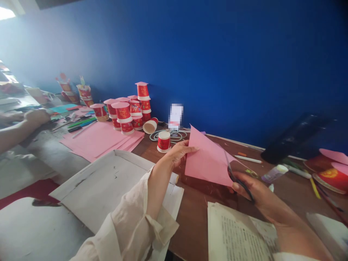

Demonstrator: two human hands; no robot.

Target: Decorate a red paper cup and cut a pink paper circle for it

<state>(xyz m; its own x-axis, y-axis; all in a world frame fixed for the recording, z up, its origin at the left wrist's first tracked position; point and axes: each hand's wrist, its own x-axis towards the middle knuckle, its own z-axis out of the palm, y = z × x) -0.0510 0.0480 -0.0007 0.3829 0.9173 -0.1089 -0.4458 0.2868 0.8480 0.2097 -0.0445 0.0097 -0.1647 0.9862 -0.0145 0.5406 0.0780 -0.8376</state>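
Observation:
A sheet of pink paper (207,159) is held up over the brown table in front of me. My left hand (178,154) pinches its left edge between thumb and fingers. On the right side, my right hand (246,186) is closed round the handles of dark scissors (233,174). Their blades lie across the right part of the sheet, where a strip of paper stands apart from the rest. Just beyond my left hand, a red and white paper cup (164,142) stands upside down.
Stacked red cups with pink tops (124,113) stand left, behind pink sheets (108,143). A coiled grey cable (178,136) lies near the blue wall (217,65). An open book (236,232), a glue stick (275,173) and a dark bottle (288,139) are right. Another person's hand (38,117) rests far left.

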